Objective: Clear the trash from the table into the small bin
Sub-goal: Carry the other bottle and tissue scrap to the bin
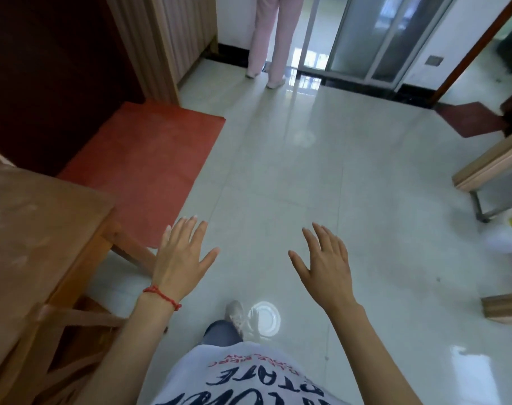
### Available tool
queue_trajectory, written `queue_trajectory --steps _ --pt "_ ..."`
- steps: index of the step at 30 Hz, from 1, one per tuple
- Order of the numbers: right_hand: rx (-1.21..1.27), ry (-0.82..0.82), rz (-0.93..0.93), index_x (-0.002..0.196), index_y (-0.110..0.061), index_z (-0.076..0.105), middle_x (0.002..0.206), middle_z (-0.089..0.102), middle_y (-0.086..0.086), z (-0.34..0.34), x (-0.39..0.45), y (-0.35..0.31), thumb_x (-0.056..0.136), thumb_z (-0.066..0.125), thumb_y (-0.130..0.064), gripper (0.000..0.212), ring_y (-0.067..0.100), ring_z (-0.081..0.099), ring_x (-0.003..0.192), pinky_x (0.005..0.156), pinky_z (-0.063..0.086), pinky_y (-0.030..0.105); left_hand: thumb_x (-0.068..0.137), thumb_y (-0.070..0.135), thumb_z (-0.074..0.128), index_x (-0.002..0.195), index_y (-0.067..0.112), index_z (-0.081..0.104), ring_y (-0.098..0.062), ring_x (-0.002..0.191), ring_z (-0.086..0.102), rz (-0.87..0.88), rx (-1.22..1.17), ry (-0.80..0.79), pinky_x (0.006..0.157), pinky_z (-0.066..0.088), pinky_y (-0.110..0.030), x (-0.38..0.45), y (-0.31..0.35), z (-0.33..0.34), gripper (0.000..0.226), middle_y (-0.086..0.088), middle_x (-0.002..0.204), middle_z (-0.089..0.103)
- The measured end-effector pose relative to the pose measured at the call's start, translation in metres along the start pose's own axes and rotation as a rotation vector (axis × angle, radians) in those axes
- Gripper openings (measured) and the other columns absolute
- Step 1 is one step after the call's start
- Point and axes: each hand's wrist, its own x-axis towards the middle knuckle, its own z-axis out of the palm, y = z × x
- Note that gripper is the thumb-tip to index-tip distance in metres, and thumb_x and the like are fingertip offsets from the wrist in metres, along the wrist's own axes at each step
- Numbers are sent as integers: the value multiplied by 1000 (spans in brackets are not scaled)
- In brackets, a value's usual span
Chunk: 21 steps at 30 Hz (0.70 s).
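**Entry: standing view over tiled floor, both hands empty**

Landmark: wooden table (pixel 29 229), lower left, its far side cut off by the frame edge.

- Table: brown wood top, worn and pale-smudged; crossed wooden braces show under its near edge. The visible part of the top carries no item that can be made out as trash.
- Left hand (pixel 181 258): raised just right of the table's corner, back of the hand up, fingers straight and spread, holding nothing. Red string bracelet (pixel 162 296) on the wrist.
- Right hand (pixel 326 266): further right of the table, over the pale glossy floor (pixel 278 171), fingers straight and slightly spread, holding nothing.
- Red mat (pixel 149 165): flat on the floor beyond the table's far corner.
- White bag (pixel 509 233): well apart from the table, at the right edge beside a metal-legged piece of furniture (pixel 488 171); blurred and cut off, with orange and green showing at its top. Whether this is the small bin or its liner cannot be told.
- Second person (pixel 267 39): far across the floor from the table, by a sliding glass door (pixel 365 36); only pink trouser legs and feet show.
- Wearer: white printed shirt (pixel 234 378), one trouser leg and shoe (pixel 234 312) visible, right of the table.
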Motion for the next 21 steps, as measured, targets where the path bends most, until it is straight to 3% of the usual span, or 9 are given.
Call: queue_trajectory --steps 4,10,12,16,21 --pt "11 44 -13 122 -9 55 130 57 15 2 73 -16 88 34 -50 58 33 52 121 101 39 48 82 48 32 121 4 56 -37 117 54 -20 -5 29 95 42 -56 65 -24 -16 64 -19 124 59" --pt "19 32 -27 124 -9 54 131 55 15 11 150 -25 89 32 -52 59 33 50 123 102 37 48 89 59 4 121 7 56 -35 118 54 -61 15 -13 96 40 -53 130 -51 -25 80 -16 125 59" --pt "20 7 -51 124 -10 54 131 55 14 16 183 -30 91 26 -55 63 33 50 123 102 37 47 90 59 8 122 7 56 -34 119 53 -99 9 -18 98 39 -53 155 -61 -24 78 -16 127 58" --pt "21 -29 -106 124 -9 54 133 54 15 28 253 -35 88 31 -52 60 34 49 124 103 36 47 83 52 30 124 7 54 -35 121 51 -175 -2 -11 99 38 -53 204 -77 -19 65 -17 129 56" --pt "30 -81 -216 126 -9 52 134 53 16 42 348 -43 91 22 -57 66 34 48 125 104 35 48 82 49 34 124 6 54 -35 118 54 -269 -4 12 96 40 -54 269 -90 -23 63 -18 126 58"
